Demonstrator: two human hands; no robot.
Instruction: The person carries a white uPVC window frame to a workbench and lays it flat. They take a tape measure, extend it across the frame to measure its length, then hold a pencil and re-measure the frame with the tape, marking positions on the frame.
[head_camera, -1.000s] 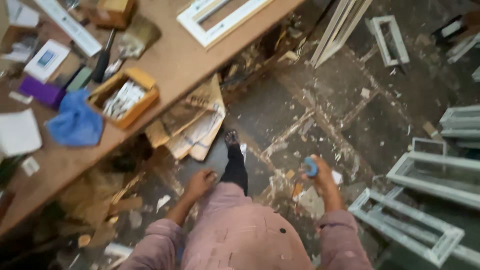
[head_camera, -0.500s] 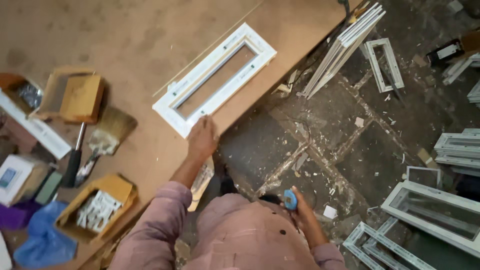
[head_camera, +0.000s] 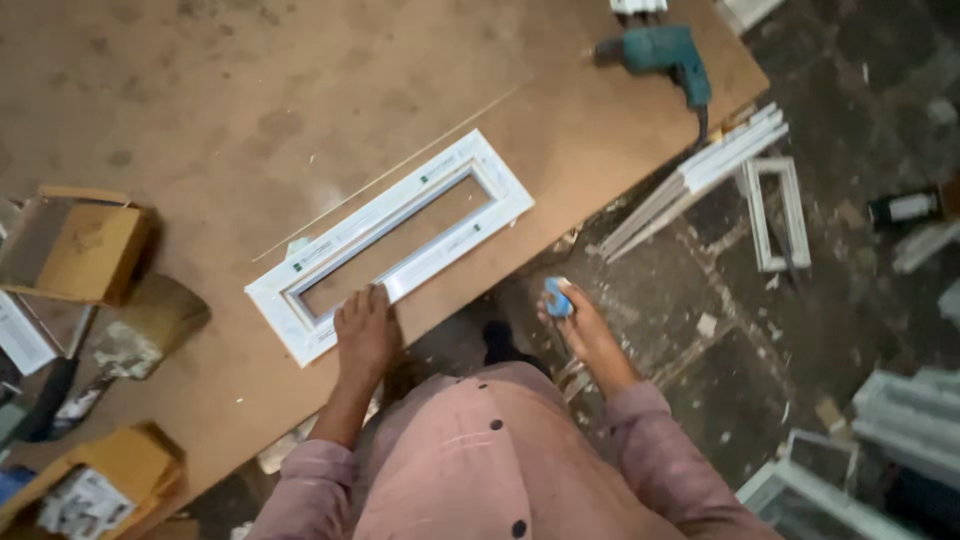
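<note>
Head camera looks straight down over a person in a pink buttoned shirt (head_camera: 480, 470) standing at the edge of a brown tabletop (head_camera: 250, 120). Their left hand (head_camera: 365, 330) lies flat, fingers spread and released, on the near rail of a long white window frame (head_camera: 395, 240) that rests slantwise on the tabletop at the centre of the picture, its far end pointing toward the upper right. The hand presses on the frame's lower left part without closing around it.

Off the tabletop, right of centre and above the floor, the right hand (head_camera: 580, 320) is closed around a small blue object (head_camera: 557, 297); what that object is I cannot tell.

At the top right of the tabletop lies a green power drill (head_camera: 660, 52), its cord trailing over the edge. Just below it, white frame strips (head_camera: 700, 175) lean against the tabletop's side, and a small white rectangular frame (head_camera: 775, 212) lies on the dirty floor (head_camera: 850, 330) beside them. More white frames (head_camera: 880, 440) are heaped in the lower right corner.

On the left edge sits an open cardboard box (head_camera: 75, 245), with a wide brush (head_camera: 125, 345) near it, and another cardboard box (head_camera: 95, 480) holding papers in the lower left corner.
</note>
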